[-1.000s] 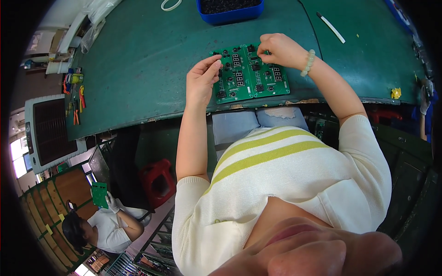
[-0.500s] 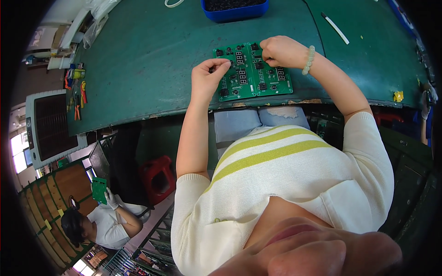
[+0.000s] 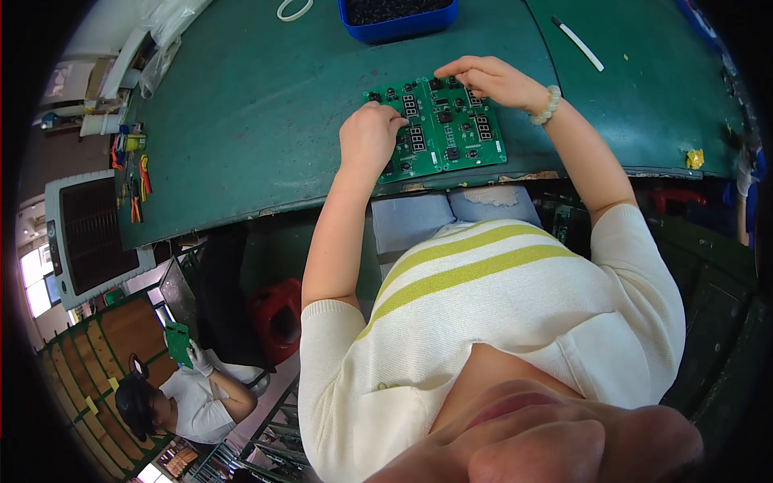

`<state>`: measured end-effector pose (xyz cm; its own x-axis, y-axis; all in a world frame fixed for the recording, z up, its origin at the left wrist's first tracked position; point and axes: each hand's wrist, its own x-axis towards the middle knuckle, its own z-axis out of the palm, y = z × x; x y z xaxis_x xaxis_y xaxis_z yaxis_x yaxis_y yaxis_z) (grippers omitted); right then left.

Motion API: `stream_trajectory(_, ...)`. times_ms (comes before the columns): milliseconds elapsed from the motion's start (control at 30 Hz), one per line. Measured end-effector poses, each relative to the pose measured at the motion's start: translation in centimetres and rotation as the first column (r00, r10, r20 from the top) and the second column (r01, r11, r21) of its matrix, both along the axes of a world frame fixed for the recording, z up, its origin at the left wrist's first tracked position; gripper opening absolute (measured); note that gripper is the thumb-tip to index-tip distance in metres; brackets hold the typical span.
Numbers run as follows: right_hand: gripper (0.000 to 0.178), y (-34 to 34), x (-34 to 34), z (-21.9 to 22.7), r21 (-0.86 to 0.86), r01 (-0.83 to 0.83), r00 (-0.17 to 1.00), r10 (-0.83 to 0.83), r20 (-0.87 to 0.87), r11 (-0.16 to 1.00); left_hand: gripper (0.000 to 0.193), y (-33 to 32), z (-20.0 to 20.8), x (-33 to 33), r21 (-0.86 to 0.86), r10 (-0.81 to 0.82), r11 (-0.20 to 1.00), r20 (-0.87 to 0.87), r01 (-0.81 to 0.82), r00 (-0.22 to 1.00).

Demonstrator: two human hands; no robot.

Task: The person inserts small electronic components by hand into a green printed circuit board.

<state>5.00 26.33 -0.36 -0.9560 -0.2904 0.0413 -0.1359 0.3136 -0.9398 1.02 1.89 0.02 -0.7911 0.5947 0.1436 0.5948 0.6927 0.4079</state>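
A green circuit board panel with black digit displays and small black parts lies flat at the table's near edge. My left hand is over the panel's left side, its fingers curled down and pressed together; whatever they hold is hidden. At the panel's far side is my right hand, a pale bead bracelet on its wrist. Its index finger reaches out to a black square part near the top edge, and the other fingers are loosely bent. I see nothing held in it.
Beyond the panel stands a blue bin of small black parts. A white ring and a white pen lie on the green table. Pliers rest at its left edge. Lower left, a co-worker holds another green board.
My right hand has opened from a pinch, its index finger now stretched left to the top edge. My left hand has turned knuckles-up over the board. The view has shifted slightly.
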Motion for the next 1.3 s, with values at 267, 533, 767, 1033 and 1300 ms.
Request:
stream_trajectory(267, 0.023, 1.8, 2.4, -0.8, -0.278, 0.275, 0.913, -0.159, 0.375, 0.921, 0.009, -0.2, -0.4, -0.2, 0.070, -0.049, 0.996, -0.042, 0.052, 0.998)
stream_trajectory(533, 0.018, 1.9, 3.8, -1.0, -0.129, 0.296, 0.937, -0.261, 0.233, 0.946, 0.008, -0.1, 0.0, -1.2, 0.036, -0.054, 0.998, 0.109, 0.050, 0.993)
stream_trajectory(767, 0.016, 2.0, 4.7, -2.3, 0.115, 0.359, 0.930, -0.366, 0.040, 0.926, 0.023, -1.2, 0.4, -1.9, 0.569, -0.213, 0.568, 0.800, -0.595, 0.561)
stream_trajectory(1033, 0.012, 0.8, 5.9, -2.6, 0.254, 0.428, 0.902, -0.394, -0.176, 0.867, 0.021, -1.7, 0.4, -0.2, 0.607, -0.403, 0.541, 0.795, -0.582, 0.454)
stream_trajectory(1300, 0.010, -0.6, 6.0, -2.2, 0.313, 0.544, 0.831, -0.451, -0.325, 0.778, 0.017, -0.7, 0.6, -0.2, 0.623, -0.393, 0.581, 0.779, -0.525, 0.489)
